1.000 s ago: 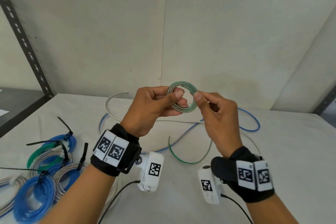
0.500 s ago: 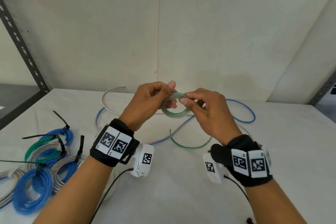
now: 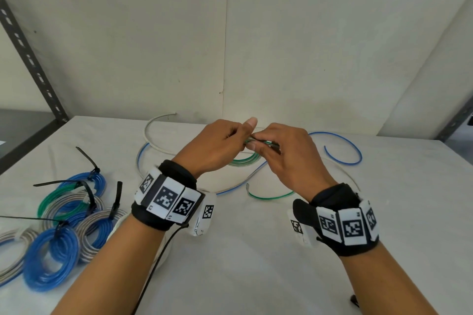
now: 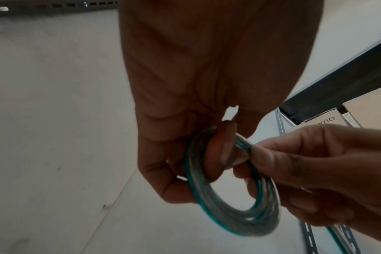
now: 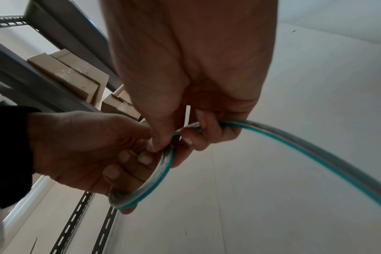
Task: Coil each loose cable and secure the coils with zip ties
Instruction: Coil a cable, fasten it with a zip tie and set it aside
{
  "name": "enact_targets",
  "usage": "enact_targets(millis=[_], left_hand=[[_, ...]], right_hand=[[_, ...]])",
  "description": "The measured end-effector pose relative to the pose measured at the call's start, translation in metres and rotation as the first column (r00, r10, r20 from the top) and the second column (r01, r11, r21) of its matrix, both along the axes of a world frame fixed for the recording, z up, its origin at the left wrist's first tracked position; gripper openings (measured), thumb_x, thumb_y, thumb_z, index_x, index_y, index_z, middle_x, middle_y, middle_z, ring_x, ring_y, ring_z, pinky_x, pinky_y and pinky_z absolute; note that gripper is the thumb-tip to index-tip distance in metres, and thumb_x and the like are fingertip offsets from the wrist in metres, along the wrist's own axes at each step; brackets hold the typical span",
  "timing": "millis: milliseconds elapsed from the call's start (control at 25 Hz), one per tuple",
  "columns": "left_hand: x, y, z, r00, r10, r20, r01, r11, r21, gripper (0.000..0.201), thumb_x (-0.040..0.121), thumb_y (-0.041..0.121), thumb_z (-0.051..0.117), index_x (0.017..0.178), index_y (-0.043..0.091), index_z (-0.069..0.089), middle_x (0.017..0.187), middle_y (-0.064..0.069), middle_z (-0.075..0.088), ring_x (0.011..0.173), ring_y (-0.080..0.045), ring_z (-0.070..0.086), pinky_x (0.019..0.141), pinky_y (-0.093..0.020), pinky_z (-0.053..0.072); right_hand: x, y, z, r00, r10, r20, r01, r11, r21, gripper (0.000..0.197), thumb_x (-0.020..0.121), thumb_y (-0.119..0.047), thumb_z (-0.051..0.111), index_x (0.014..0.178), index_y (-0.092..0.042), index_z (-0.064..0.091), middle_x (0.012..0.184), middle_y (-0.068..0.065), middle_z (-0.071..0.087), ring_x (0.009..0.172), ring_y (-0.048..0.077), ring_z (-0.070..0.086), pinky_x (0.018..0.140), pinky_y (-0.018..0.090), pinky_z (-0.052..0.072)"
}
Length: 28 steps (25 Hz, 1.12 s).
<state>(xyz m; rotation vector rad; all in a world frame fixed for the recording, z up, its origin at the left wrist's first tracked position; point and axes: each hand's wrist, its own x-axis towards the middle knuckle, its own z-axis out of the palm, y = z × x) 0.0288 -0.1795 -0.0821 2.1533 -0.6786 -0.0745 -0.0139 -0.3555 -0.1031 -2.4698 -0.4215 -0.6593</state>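
Note:
A small coil of green-and-clear cable [image 3: 244,160] is held above the white table between both hands. My left hand [image 3: 220,146] grips the coil [image 4: 235,206] with its fingers curled through the ring. My right hand [image 3: 279,151] pinches the coil's top and holds the cable's loose tail [image 5: 305,146], which trails off to the right. In the right wrist view the coil [image 5: 157,180] hangs below both hands. The tail's free end [image 3: 268,196] lies on the table. A loose blue cable [image 3: 340,146] and a loose grey cable [image 3: 153,133] lie behind the hands.
Several finished coils in blue, green and grey [image 3: 64,215], tied with black zip ties [image 3: 87,158], lie at the left of the table [image 3: 256,263]. A slotted metal shelf post [image 3: 30,59] stands at the far left, another at the right edge.
Both hands have come down towards the table and the coil has tipped from upright and facing me to nearly flat. The right hand has closed over the coil's top.

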Motion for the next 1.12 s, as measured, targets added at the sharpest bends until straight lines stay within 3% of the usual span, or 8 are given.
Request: enact_targets(millis=[120,280,520,680,800,920,1000,1120], left_hand=[[-0.001,0.0,0.001,1.0,-0.01,0.006,0.01,1.0,-0.001,0.06,0.107,0.051,0.03,0.061,0.014,0.04,0.046,0.01,0.034,0.045,-0.007,0.031,0.05,-0.021,0.025],[0.002,-0.005,-0.003,0.998,-0.022,-0.066,0.002,0.957,-0.289,0.052,0.109,0.041,0.033,0.062,0.02,0.034,0.057,0.006,0.027,0.051,-0.01,0.026,0.055,-0.026,0.025],[0.01,-0.002,0.009,0.893,-0.169,-0.417,-0.276,0.525,-0.805,0.047,0.11,0.036,0.032,0.066,0.021,0.035,0.061,0.005,0.023,0.049,-0.009,0.018,0.05,-0.021,0.023],[0.005,-0.009,0.009,0.85,-0.295,-0.436,-0.34,0.323,-0.883,0.047,0.11,0.038,0.028,0.068,0.02,0.034,0.054,0.007,0.025,0.046,-0.008,0.019,0.059,-0.028,0.017],[-0.001,-0.018,0.008,0.843,-0.309,-0.439,-0.362,0.277,-0.89,0.049,0.11,0.041,0.026,0.067,0.019,0.035,0.053,0.007,0.023,0.046,-0.009,0.02,0.061,-0.029,0.02],[-0.008,-0.025,0.007,0.849,-0.278,-0.449,-0.389,0.244,-0.888,0.05,0.11,0.043,0.026,0.066,0.02,0.034,0.053,0.006,0.022,0.046,-0.01,0.02,0.063,-0.029,0.025],[-0.012,-0.03,0.006,0.844,-0.307,-0.439,-0.387,0.218,-0.896,0.051,0.11,0.042,0.027,0.065,0.019,0.036,0.054,0.006,0.022,0.046,-0.01,0.021,0.075,-0.035,0.032],[-0.015,-0.027,0.008,0.805,-0.401,-0.437,-0.366,0.243,-0.898,0.047,0.109,0.036,0.03,0.068,0.017,0.044,0.054,0.005,0.029,0.047,-0.011,0.033,0.087,-0.041,0.039]], right_hand=[[0.001,0.0,0.0,1.0,0.009,0.016,-0.01,0.997,0.08,0.022,0.096,-0.043,0.058,0.097,-0.032,0.077,0.075,-0.005,0.063,0.068,0.016,0.057,0.062,0.042,0.049],[0.001,0.001,0.007,0.999,0.054,-0.005,-0.048,0.926,0.374,0.014,0.096,-0.027,0.067,0.102,-0.022,0.079,0.08,-0.006,0.072,0.07,0.012,0.06,0.065,0.022,0.045],[-0.006,0.007,0.012,0.993,0.095,-0.07,-0.011,0.663,0.749,0.018,0.098,-0.024,0.065,0.103,-0.012,0.078,0.079,0.004,0.072,0.054,0.013,0.043,0.054,0.021,0.04],[-0.01,0.025,0.008,0.984,0.152,-0.088,-0.033,0.656,0.754,0.018,0.098,-0.024,0.065,0.097,-0.013,0.079,0.082,0.007,0.074,0.054,0.017,0.043,0.052,0.021,0.039],[-0.009,0.033,0.002,0.993,0.103,-0.06,-0.022,0.648,0.761,0.02,0.097,-0.028,0.066,0.09,-0.013,0.079,0.074,0.013,0.068,0.056,0.019,0.043,0.052,0.026,0.037],[-0.012,0.04,-0.001,0.999,0.026,0.026,-0.037,0.671,0.74,0.019,0.097,-0.028,0.067,0.084,-0.019,0.078,0.063,-0.003,0.063,0.061,0.023,0.049,0.059,0.032,0.042],[-0.014,0.042,0.002,0.997,-0.01,0.083,-0.051,0.716,0.696,0.015,0.096,-0.026,0.068,0.086,-0.021,0.078,0.069,0.001,0.066,0.07,0.028,0.057,0.069,0.036,0.049],[-0.014,0.03,0.013,0.997,-0.005,0.079,-0.05,0.733,0.678,0.014,0.096,-0.024,0.068,0.089,-0.019,0.079,0.066,-0.009,0.065,0.067,0.011,0.054,0.068,0.03,0.048]])
